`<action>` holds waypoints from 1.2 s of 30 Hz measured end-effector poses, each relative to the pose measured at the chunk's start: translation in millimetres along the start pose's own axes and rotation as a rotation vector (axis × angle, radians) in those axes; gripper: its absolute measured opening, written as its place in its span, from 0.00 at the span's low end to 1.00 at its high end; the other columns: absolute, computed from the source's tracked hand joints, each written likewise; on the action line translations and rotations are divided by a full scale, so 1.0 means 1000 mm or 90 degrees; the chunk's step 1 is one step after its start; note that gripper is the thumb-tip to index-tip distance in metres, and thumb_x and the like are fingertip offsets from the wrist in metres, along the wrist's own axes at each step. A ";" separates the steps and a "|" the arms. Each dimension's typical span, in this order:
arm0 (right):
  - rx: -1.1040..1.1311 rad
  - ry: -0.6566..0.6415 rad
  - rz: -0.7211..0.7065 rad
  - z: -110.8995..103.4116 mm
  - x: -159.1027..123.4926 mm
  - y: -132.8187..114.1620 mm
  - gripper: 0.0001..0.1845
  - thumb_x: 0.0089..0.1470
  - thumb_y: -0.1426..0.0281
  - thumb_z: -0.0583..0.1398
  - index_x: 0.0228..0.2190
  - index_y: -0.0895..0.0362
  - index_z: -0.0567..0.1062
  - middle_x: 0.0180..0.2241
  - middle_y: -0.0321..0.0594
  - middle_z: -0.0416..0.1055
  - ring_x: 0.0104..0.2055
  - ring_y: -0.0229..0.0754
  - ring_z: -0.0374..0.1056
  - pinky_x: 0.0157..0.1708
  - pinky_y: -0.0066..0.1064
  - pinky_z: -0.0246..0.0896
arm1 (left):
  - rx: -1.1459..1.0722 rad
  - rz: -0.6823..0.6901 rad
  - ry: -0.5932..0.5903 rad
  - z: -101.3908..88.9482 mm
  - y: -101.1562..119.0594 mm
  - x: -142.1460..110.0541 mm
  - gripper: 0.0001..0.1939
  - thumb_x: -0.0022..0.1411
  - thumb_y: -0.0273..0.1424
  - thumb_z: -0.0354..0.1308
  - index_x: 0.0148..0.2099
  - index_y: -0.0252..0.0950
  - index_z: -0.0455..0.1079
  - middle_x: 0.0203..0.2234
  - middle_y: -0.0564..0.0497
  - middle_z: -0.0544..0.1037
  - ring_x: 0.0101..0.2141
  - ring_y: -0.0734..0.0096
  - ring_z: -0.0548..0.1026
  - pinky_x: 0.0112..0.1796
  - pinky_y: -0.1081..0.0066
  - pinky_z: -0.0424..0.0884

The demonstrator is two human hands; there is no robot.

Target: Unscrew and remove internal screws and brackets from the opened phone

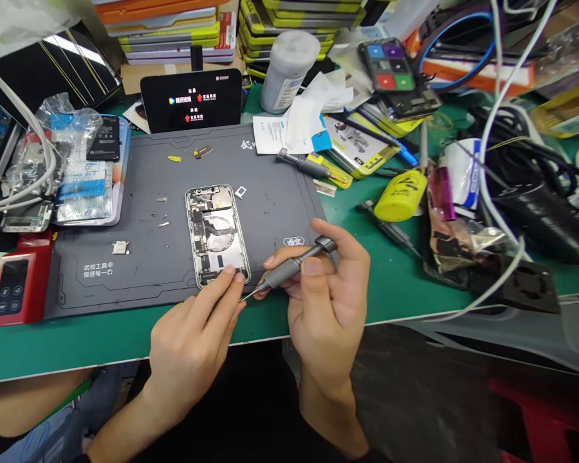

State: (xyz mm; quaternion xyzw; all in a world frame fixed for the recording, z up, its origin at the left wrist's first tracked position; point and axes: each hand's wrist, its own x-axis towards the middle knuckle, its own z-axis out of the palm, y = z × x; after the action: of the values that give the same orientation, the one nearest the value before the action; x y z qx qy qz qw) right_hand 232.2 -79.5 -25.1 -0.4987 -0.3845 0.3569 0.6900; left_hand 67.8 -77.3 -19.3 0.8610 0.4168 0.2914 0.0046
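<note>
An opened phone body (216,233) with bare circuitry lies on a dark grey work mat (125,257). My left hand (193,347) pinches the phone's lower right corner between fingers and thumb. My right hand (325,302) grips a grey precision screwdriver (292,265) with its cap against the index finger. The screwdriver's tip points down-left, close to the phone's bottom corner and my left fingertips.
Small screws and metal parts (120,247) lie loose on the mat. A phone with a lit screen (191,99) leans at the mat's back edge. A yellow bottle (399,194), more screwdrivers (303,164), cables (511,161) and boxes crowd the right. A red device (14,283) sits left.
</note>
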 end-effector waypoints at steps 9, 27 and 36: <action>0.010 0.010 0.003 -0.002 0.000 0.002 0.16 0.75 0.68 0.56 0.61 0.45 0.71 0.39 0.35 0.80 0.31 0.37 0.78 0.29 0.30 0.82 | -0.001 0.000 0.002 0.001 -0.001 -0.001 0.16 0.74 0.24 0.65 0.62 0.32 0.77 0.57 0.48 0.85 0.39 0.67 0.87 0.34 0.66 0.80; 0.009 -0.018 -0.043 -0.002 0.001 0.005 0.19 0.75 0.72 0.55 0.62 0.47 0.71 0.39 0.37 0.81 0.30 0.38 0.77 0.28 0.31 0.83 | -0.003 -0.007 0.009 0.001 0.001 -0.001 0.15 0.74 0.24 0.63 0.61 0.32 0.78 0.57 0.48 0.85 0.37 0.68 0.86 0.34 0.66 0.78; 0.008 -0.013 -0.067 -0.005 0.002 0.008 0.19 0.76 0.71 0.54 0.63 0.47 0.70 0.40 0.37 0.80 0.32 0.37 0.77 0.31 0.31 0.83 | -0.008 -0.007 0.004 0.001 0.001 0.000 0.15 0.75 0.24 0.62 0.61 0.31 0.78 0.57 0.48 0.85 0.38 0.68 0.86 0.34 0.66 0.77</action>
State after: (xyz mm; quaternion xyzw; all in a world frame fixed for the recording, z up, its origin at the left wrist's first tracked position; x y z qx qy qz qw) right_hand 236.5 -78.2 -33.8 -0.4696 -0.4149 0.3279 0.7070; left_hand 69.4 -77.6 -19.9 0.8577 0.4197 0.2967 0.0103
